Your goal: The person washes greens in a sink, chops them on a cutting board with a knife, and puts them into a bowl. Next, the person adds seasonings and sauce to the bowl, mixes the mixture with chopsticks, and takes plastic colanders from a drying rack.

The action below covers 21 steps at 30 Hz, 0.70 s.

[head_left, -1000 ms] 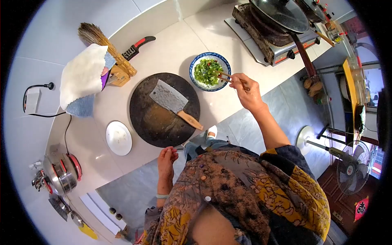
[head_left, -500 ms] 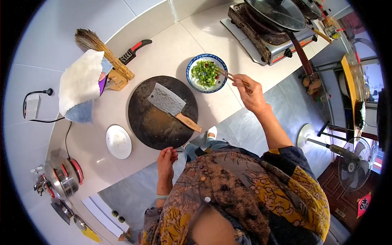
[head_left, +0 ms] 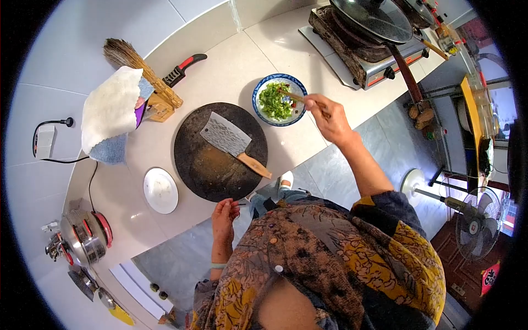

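Note:
Closed around a pair of wooden chopsticks [head_left: 294,95], my right hand [head_left: 331,121] is just right of a blue-rimmed bowl [head_left: 302,113]. The chopstick tips reach into chopped green onion [head_left: 275,102] inside it, with a few dark red bits. At the near edge of the round dark cutting board [head_left: 192,159] is my left hand [head_left: 223,214], its fingers curled together; whether something small is pinched there I cannot make out. A cleaver [head_left: 226,135] with a wooden handle lies flat on the board, untouched.
Left of the board sits a white plate [head_left: 160,190]. Behind are a red-and-black knife sharpener [head_left: 185,69], a straw brush [head_left: 132,60] and a cloth-draped wooden block [head_left: 110,110]. A gas stove [head_left: 379,74] carries a lidded pan [head_left: 374,22], its handle jutting toward me. A metal pot [head_left: 82,236] stands far left.
My right hand has moved slightly left, bringing the chopsticks further over the bowl and into the chopped green onion. My left hand stays in place.

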{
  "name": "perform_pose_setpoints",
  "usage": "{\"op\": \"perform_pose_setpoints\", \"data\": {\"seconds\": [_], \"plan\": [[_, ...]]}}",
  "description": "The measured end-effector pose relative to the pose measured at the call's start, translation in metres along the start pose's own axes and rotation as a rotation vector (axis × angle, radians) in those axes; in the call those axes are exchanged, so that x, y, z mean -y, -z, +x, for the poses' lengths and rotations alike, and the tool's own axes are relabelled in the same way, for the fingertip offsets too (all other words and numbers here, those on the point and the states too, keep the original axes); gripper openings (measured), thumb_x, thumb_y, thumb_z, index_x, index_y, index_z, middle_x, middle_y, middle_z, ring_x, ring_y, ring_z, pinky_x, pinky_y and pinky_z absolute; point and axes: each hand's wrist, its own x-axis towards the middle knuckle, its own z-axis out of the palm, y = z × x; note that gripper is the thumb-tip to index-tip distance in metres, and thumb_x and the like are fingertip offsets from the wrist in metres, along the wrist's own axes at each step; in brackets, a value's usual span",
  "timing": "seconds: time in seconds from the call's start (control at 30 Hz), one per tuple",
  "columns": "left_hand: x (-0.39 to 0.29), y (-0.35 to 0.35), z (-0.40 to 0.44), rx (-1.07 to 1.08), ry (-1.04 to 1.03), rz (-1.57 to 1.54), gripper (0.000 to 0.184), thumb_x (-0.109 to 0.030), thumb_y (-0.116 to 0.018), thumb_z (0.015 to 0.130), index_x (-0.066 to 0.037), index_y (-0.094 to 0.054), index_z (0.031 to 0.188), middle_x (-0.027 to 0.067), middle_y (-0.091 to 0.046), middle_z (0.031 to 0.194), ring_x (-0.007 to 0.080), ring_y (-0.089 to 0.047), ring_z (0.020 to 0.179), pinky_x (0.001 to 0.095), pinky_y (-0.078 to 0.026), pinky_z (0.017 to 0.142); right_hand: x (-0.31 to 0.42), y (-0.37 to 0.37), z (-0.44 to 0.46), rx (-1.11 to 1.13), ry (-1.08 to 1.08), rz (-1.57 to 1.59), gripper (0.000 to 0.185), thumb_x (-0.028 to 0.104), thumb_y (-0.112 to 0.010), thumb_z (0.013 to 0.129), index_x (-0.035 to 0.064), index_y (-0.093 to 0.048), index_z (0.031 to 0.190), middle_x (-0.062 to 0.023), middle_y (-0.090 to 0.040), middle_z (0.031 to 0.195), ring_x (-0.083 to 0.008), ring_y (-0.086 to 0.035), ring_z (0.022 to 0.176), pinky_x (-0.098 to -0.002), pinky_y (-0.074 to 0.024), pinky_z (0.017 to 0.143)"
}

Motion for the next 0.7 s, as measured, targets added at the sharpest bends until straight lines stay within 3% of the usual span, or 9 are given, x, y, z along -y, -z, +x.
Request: {"op": "perform_pose_setpoints", "data": {"seconds": [0.1, 0.13, 0.23, 0.33, 0.47, 0.57, 0.7], "plan": [[0.008, 0.005, 0.003, 0.000, 0.024, -0.001, 0.024, -0.021, -0.054, 0.096, -0.002, -0.057, 0.110, 0.0085, -0.065, 0.093, 0.0146, -0.060, 0.078, 0.0285, -0.051, 0.072, 0.006, 0.007, 0.027, 0.124, -0.036, -0.174, 0.025, 0.021, -0.051, 0.099, -0.0002, -0.062, 0.106, -0.0109, -0.064, 0.080, -0.0153, -0.059, 0.073, -0.0283, -0.0487, 0.068], [0.010, 0.006, 0.004, 0.004, 0.029, -0.003, 0.026, -0.022, -0.055, 0.096, -0.001, -0.056, 0.111, 0.0095, -0.064, 0.094, 0.0160, -0.060, 0.079, 0.0300, -0.051, 0.073, -0.003, 0.000, 0.031, 0.078, 0.039, -0.063, 0.025, 0.022, -0.051, 0.099, 0.0009, -0.062, 0.106, -0.0121, -0.064, 0.079, -0.0157, -0.058, 0.072, -0.0290, -0.0481, 0.068], [0.013, 0.007, 0.003, 0.006, 0.022, -0.003, 0.027, -0.022, -0.055, 0.096, 0.000, -0.055, 0.112, 0.0100, -0.063, 0.095, 0.0160, -0.060, 0.078, 0.0305, -0.051, 0.074, -0.015, 0.001, 0.031, 0.158, -0.033, -0.097, 0.025, 0.021, -0.051, 0.099, 0.0001, -0.062, 0.105, -0.0112, -0.064, 0.081, -0.0150, -0.059, 0.074, -0.0286, -0.0484, 0.069], [0.016, 0.005, 0.002, 0.007, 0.003, -0.030, 0.020, -0.021, -0.054, 0.097, -0.005, -0.060, 0.106, 0.0057, -0.066, 0.091, 0.0119, -0.061, 0.075, 0.0253, -0.050, 0.070, -0.010, 0.014, 0.022, 0.202, 0.008, -0.048, 0.025, 0.021, -0.051, 0.099, -0.0008, -0.062, 0.104, -0.0099, -0.065, 0.082, -0.0142, -0.059, 0.075, -0.0284, -0.0487, 0.069], [0.012, 0.002, 0.001, 0.001, 0.004, -0.030, 0.020, -0.021, -0.054, 0.097, -0.005, -0.060, 0.107, 0.0057, -0.066, 0.090, 0.0118, -0.061, 0.075, 0.0250, -0.050, 0.070, -0.012, 0.026, 0.018, 0.114, -0.034, 0.096, 0.025, 0.020, -0.052, 0.098, -0.0019, -0.061, 0.104, -0.0094, -0.065, 0.084, -0.0140, -0.059, 0.076, -0.0285, -0.0494, 0.071], [0.008, 0.000, 0.003, 0.011, 0.000, -0.013, 0.020, -0.021, -0.054, 0.097, -0.005, -0.060, 0.107, 0.0058, -0.066, 0.091, 0.0117, -0.061, 0.075, 0.0249, -0.050, 0.069, -0.006, 0.028, 0.029, 0.084, -0.091, -0.094, 0.024, 0.020, -0.053, 0.098, -0.0020, -0.061, 0.104, -0.0096, -0.065, 0.084, -0.0145, -0.059, 0.076, -0.0281, -0.0492, 0.072], [0.004, -0.003, 0.004, 0.017, -0.011, 0.001, 0.021, -0.021, -0.054, 0.096, -0.005, -0.060, 0.107, 0.0057, -0.066, 0.091, 0.0114, -0.061, 0.075, 0.0248, -0.050, 0.069, -0.023, 0.010, 0.029, 0.166, -0.035, 0.006, 0.023, 0.019, -0.053, 0.098, -0.0014, -0.061, 0.105, -0.0093, -0.064, 0.082, -0.0142, -0.058, 0.076, -0.0280, -0.0483, 0.069]]}}
